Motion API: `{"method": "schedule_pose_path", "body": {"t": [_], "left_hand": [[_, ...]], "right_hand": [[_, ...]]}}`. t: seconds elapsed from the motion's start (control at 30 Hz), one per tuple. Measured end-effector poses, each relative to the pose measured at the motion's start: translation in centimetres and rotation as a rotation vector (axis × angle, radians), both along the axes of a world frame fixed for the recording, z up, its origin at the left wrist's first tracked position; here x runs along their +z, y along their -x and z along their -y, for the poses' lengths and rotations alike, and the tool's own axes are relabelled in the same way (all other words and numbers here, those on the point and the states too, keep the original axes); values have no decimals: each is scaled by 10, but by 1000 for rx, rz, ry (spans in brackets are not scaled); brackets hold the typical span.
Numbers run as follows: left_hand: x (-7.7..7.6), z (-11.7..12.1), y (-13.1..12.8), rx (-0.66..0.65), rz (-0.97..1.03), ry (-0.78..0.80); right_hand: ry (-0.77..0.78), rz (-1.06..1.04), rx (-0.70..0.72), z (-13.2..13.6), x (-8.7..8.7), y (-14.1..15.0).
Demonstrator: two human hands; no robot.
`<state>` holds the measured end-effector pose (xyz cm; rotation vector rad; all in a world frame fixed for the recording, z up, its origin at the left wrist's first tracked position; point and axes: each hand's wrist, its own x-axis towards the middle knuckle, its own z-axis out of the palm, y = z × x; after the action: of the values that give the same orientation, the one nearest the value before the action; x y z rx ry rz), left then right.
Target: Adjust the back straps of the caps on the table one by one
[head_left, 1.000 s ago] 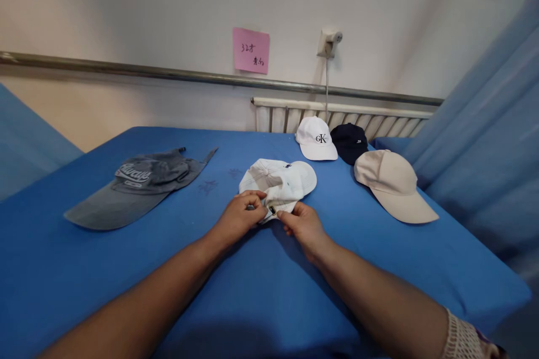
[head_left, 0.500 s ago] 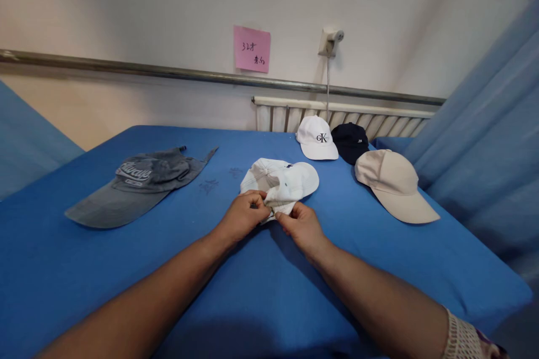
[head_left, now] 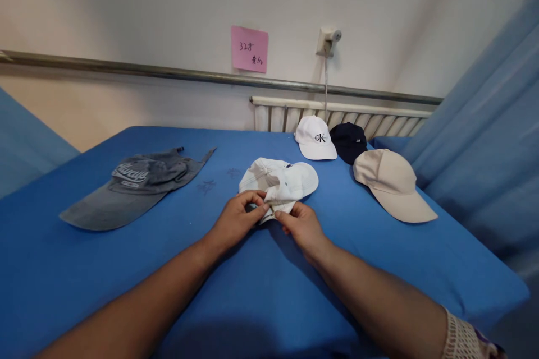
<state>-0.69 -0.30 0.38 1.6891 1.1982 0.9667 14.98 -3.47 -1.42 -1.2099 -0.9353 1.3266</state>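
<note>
Near the left edge of the blue-covered worktop [head_left: 236, 303], a faded grey cloth cap [head_left: 113, 205] is lying. The left hand [head_left: 236, 219] is pinching the back of a creased off-white cloth cap [head_left: 288, 182] mid-worktop, its grip almost closed. It is probably handling light and floppy, stiffer at the brim, the back band's ends giving the best hold. The right hand [head_left: 305, 227] is pinching that band between thumb and finger. Toward the far right corner, a white lettered cap [head_left: 314, 137] and navy cloth cap [head_left: 348, 143] are resting, a plain beige cap [head_left: 391, 179] nearer.
</note>
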Motion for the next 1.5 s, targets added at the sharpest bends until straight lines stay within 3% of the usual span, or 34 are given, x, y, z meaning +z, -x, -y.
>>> {"method": "schedule_pose_path", "body": {"t": [0.17,0.4,0.67,0.93,1.17,1.5], "left_hand": [[-10,-3,-2,13,0,-52],[-8,-1,4,29,-137,-246],[-19,-5,1,37,-167,-272],[-2,6,8,-102,-450,-672],[1,9,3,-54,-547,-783],[4,10,3,-134,-587,-796]], "right_hand": [[10,-19,-1,0,1,-1],[1,-19,-9,-1,0,-4],[-2,-28,-6,0,0,-3],[42,-222,-7,-3,-6,-8],[14,-310,20,-3,-7,-8],[-44,-284,38,-2,-4,-11]]}}
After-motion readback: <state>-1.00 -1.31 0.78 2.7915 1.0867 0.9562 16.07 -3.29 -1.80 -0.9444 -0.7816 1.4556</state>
